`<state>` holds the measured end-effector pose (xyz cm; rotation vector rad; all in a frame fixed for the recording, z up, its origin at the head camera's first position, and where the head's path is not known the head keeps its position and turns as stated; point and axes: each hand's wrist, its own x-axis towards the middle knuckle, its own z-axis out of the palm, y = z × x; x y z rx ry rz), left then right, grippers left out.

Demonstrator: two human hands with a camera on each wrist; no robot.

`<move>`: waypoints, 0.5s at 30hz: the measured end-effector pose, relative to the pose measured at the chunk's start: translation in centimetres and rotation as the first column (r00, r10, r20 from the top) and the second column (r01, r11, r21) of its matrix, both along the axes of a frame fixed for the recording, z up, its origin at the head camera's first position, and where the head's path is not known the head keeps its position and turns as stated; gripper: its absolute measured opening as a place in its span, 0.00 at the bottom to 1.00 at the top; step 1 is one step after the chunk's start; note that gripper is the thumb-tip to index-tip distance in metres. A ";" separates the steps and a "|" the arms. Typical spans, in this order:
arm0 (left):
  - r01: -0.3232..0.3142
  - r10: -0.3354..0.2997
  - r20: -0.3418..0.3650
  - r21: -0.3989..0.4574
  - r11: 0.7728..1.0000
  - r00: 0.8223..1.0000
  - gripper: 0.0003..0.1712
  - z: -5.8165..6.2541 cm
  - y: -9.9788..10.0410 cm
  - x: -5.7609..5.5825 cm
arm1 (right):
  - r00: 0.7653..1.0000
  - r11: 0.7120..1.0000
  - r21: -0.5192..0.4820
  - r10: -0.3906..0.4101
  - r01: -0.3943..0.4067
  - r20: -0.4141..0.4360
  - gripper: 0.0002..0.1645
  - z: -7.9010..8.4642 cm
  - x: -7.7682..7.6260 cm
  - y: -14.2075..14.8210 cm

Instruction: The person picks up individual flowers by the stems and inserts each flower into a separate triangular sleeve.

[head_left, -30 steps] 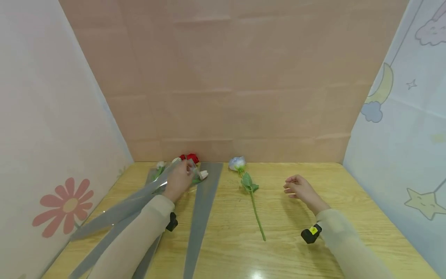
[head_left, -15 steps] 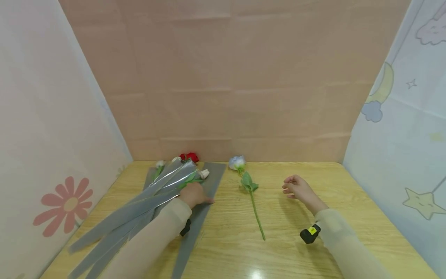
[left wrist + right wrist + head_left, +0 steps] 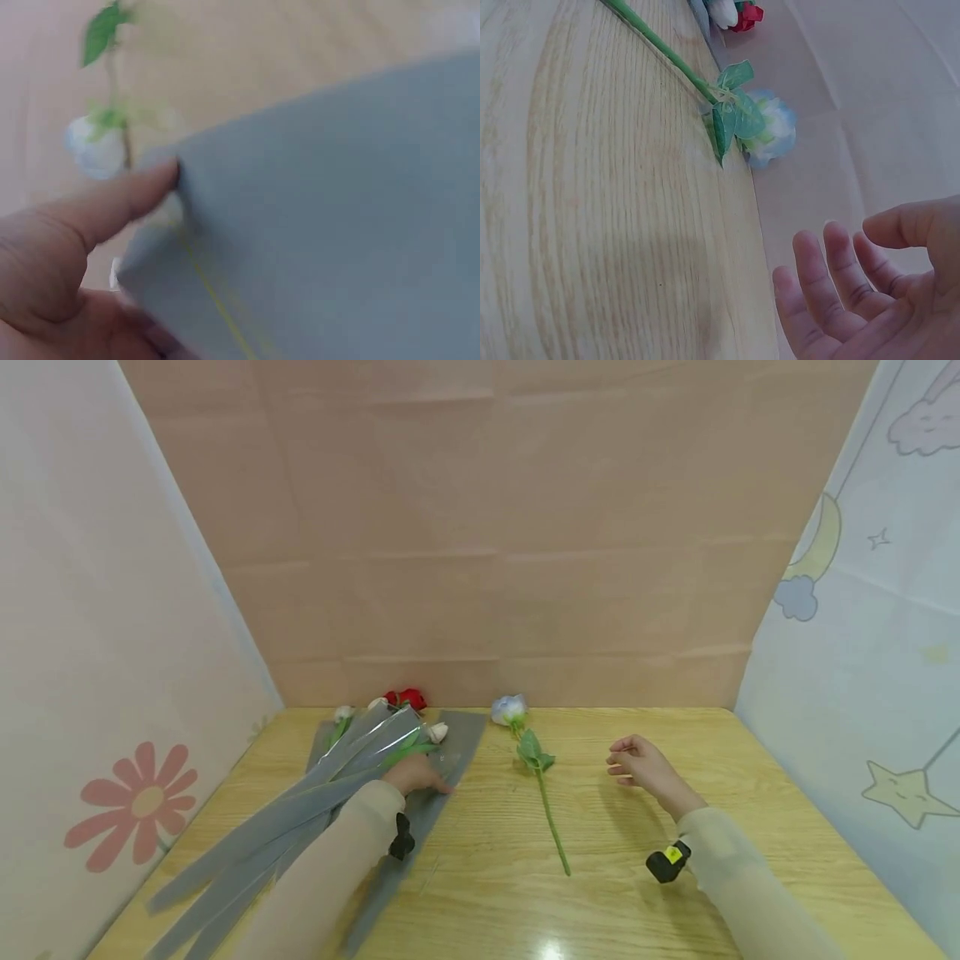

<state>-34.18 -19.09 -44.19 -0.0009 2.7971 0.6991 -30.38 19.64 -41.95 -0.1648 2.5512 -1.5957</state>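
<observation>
My left hand (image 3: 420, 774) pinches the edge of a grey flower sleeve (image 3: 461, 739), thumb on top and fingers underneath. In the left wrist view the grey sleeve (image 3: 322, 202) fills much of the frame, with a thin yellow line on it. Under and beside this hand lie more grey, clear-fronted sleeves (image 3: 247, 843), with a white tulip (image 3: 438, 732) and red roses (image 3: 406, 698) at their far ends. Above the table on the right hovers my right hand (image 3: 647, 770), fingers loosely bent, holding nothing. Between the hands lies a pale blue rose (image 3: 510, 710) with a green stem.
A wooden table (image 3: 600, 902) carries everything. Its back edge meets a tan backdrop (image 3: 480, 568). Printed panels (image 3: 862, 652) stand along both sides. Another white tulip (image 3: 343, 713) lies at the back left.
My left hand has come down and toward me from the sleeve tops to the right-hand grey sleeve. That sleeve's near end has swung left. My right hand has stayed nearly still.
</observation>
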 end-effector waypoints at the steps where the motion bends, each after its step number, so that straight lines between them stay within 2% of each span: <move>1: -0.006 0.006 0.004 0.056 0.998 1.000 0.27 0.3 -0.2 -0.2 | 1.000 1.000 0.000 -0.001 0.001 0.000 0.19 0.1 0.0 -0.1; 3: 0.001 0.000 -0.006 0.189 0.982 1.000 0.18 1.0 -0.3 -0.7 | 1.000 1.000 0.002 0.002 -0.002 -0.004 0.19 0.2 0.0 -0.2; 5: 0.069 -0.054 -0.056 0.307 0.949 0.997 0.12 2.1 -0.2 -1.2 | 1.000 1.000 0.004 0.005 -0.005 -0.008 0.19 0.4 0.0 -0.3; 8: 0.217 -0.152 -0.172 0.480 0.850 0.973 0.09 4.3 0.3 -1.1 | 1.000 1.000 0.001 0.012 -0.012 -0.006 0.20 0.5 0.0 -0.8; 10: 0.336 -0.231 -0.258 0.518 0.787 0.938 0.09 5.9 0.9 -0.7 | 0.999 0.999 -0.012 0.038 -0.038 0.005 0.22 0.6 -0.1 -1.4; 12: 0.433 -0.308 -0.310 0.534 0.727 0.900 0.13 7.4 1.5 -0.1 | 0.995 0.993 -0.066 0.096 -0.094 0.026 0.27 0.6 -0.3 -2.1; 14: 0.526 -0.406 -0.336 0.511 0.679 0.850 0.14 8.3 2.1 0.3 | 0.981 0.970 -0.158 0.191 -0.183 0.037 0.33 0.7 -0.4 -2.8; 15: 0.563 -0.450 -0.338 0.500 0.658 0.826 0.15 8.6 2.4 0.4 | 0.971 0.946 -0.237 0.236 -0.220 0.040 0.30 0.8 -0.5 -3.1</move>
